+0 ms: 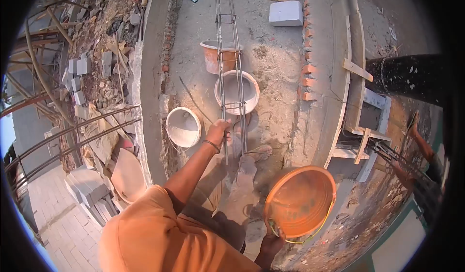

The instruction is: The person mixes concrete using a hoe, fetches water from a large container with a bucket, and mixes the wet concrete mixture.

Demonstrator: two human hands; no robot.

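My left hand (219, 132), with a dark band at the wrist, is closed around one bar of a long rebar cage (225, 78) near its lower end. At the lower right, my right hand (273, 240) grips the rim of an orange bucket (300, 201). The bucket tilts with its open mouth toward me, and its inside looks dusty; a yellowish handle (315, 235) hangs along its rim. Beyond my left hand a pale bucket (252, 102) stands partly behind the cage. To the left is another whitish bucket (183, 127), and farther off an orange tub (211, 58).
Low walls with plastered tops (152, 78) and exposed bricks (309, 83) flank the dusty ground. A pale block (286, 13) lies ahead on the right. Two rebar rods (77, 131) reach in from the left. Wooden formwork (357, 73) and a black post (411, 78) stand right.
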